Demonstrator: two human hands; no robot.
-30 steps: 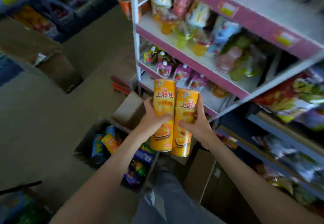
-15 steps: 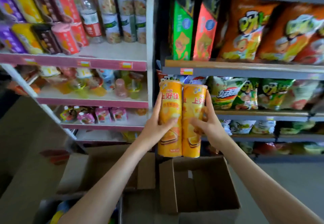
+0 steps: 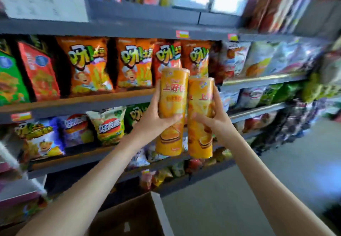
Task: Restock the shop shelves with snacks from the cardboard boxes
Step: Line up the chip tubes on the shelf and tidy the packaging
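item 1, left crisp tube: tall orange-yellow cylinder with red lettering near the top, a picture of stacked crisps low on the label and a pale lid rim. upright, leaning slightly. location: in the air in front of the shelving, resting on no board.

item 2, right crisp tube: same design, held a little lower, its side touching item 1.

item 3, left hand: wrapped round the middle of the left crisp tube, thumb lying across the front of the label.

item 4, right hand: curled round the right crisp tube from its outer side, thumb on the front.

reason for the hold, as i judge it: one tube per hand, pressed side to side, makes a steady pair that could go onto a board together. gripping mid-body leaves both bases free for setting down.

item 5, grey shelf: board behind the tubes, carrying orange snack bags that stand face-out and packed close. i see no gap here for tubes, and i cannot tell where the pair belongs.

item 6, cardboard box: open, on the floor below my arms, contents hidden.

note: the right side of the view is blurred.
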